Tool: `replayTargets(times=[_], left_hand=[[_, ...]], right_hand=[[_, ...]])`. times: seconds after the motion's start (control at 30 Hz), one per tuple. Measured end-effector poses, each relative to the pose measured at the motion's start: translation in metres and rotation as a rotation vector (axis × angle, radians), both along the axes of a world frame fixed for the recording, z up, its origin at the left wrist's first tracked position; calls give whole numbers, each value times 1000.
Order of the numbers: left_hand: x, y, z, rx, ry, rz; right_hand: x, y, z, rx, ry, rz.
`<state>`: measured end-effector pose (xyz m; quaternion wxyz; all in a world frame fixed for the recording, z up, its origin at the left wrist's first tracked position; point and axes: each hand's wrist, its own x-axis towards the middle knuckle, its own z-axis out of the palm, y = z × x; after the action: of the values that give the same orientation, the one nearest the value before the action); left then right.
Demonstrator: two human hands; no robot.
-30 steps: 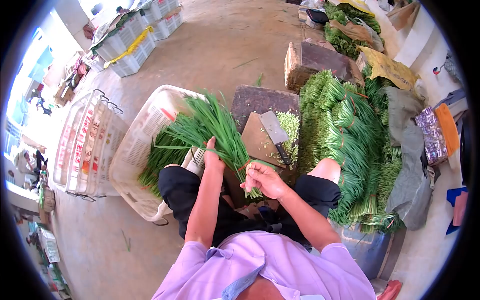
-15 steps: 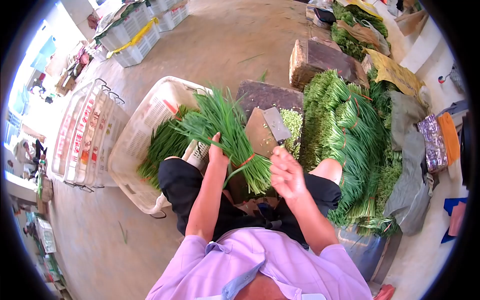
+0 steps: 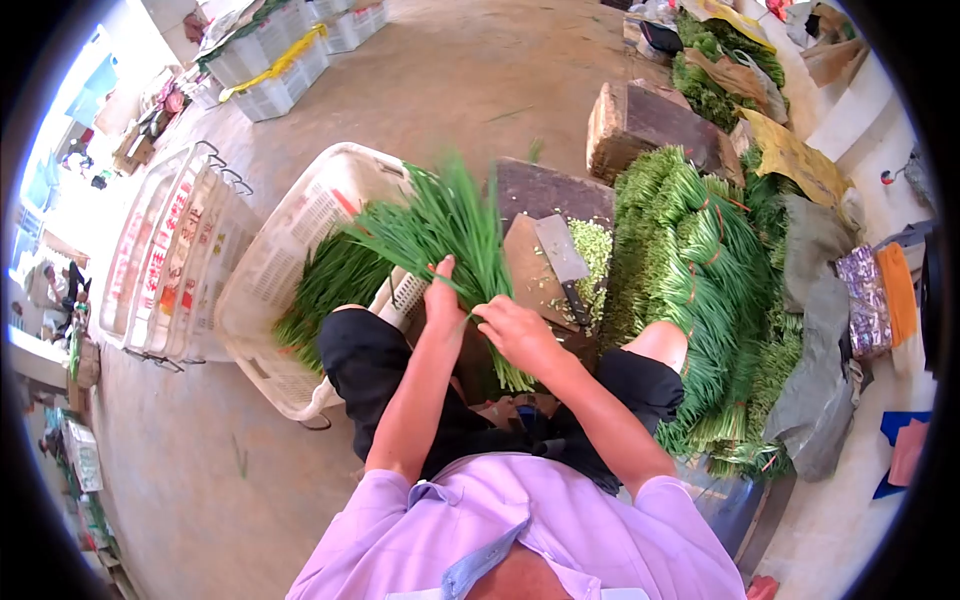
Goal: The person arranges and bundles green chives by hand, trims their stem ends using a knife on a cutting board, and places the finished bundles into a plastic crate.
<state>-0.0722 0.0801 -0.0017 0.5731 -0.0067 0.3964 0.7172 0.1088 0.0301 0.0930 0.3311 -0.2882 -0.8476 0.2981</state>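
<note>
Green bundle point(image 3: 445, 225) in left hand point(image 3: 441, 288)

two hands point(image 3: 440, 294) point(image 3: 513, 326), one held bunch point(image 3: 440, 222), one cleaver point(image 3: 562, 252), perhaps three nested baskets point(image 3: 172, 260).

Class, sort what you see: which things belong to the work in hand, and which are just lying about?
Likely part of the work:
green bunch, held by left hand, right hand against it
cleaver on light brown board
white basket holding greens
tied bundles

Probably just lying about:
orange item
purple packet
pink piece
</note>
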Motion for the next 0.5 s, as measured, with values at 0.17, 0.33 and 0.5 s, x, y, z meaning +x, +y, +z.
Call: replayTargets(times=[0.17, 0.33, 0.5], left_hand=[[9, -5, -17, -309, 193, 96], [23, -23, 13, -319, 156, 44], [31, -27, 4, -132, -232, -72]], right_hand=[[-26, 13, -29, 237, -211, -30], [-29, 31, -35, -1306, 691, -82], [1, 21, 9, -1263, 675, 221]])
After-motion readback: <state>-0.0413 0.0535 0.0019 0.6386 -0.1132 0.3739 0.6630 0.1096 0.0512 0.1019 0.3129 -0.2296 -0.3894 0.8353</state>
